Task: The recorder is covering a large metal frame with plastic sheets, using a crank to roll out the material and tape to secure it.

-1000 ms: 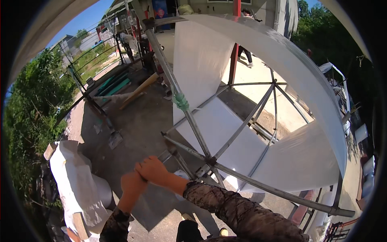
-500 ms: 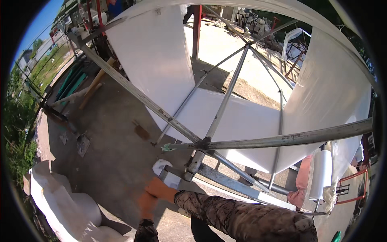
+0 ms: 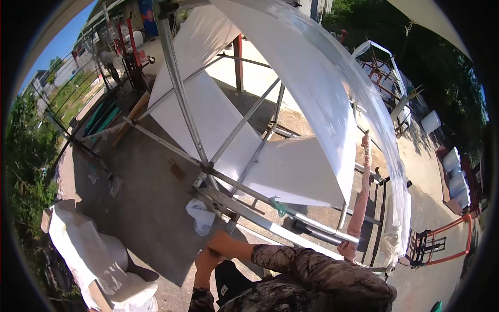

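Observation:
My right hand [image 3: 224, 244] is closed round the near end of a grey metal tube [image 3: 232, 224], which juts out below a large metal-tube frame. Pressed close beside it, my left hand [image 3: 206, 261] is also closed at the tube's end; the fingers partly hide what lies between. Above the hands, the frame's spokes meet at a hub [image 3: 208, 167]. White translucent plastic film [image 3: 293, 177] is wound round the frame in wide sheets. A scrap of green string [image 3: 278, 206] is tied to one spoke. A crumpled white bag [image 3: 201, 216] is just beyond my hands.
A long pale beam [image 3: 291, 234] runs under the frame. At the lower left stands a white-wrapped bundle [image 3: 112, 255]. A shovel [image 3: 114, 183] and green bundles [image 3: 101, 112] lie to the left. An orange-red metal cart [image 3: 442, 242] is at the right.
The film-covered frame has turned; its spokes stand at new angles and the green string has swung from left of the hub to its right. My hands have moved slightly, and the view has shifted.

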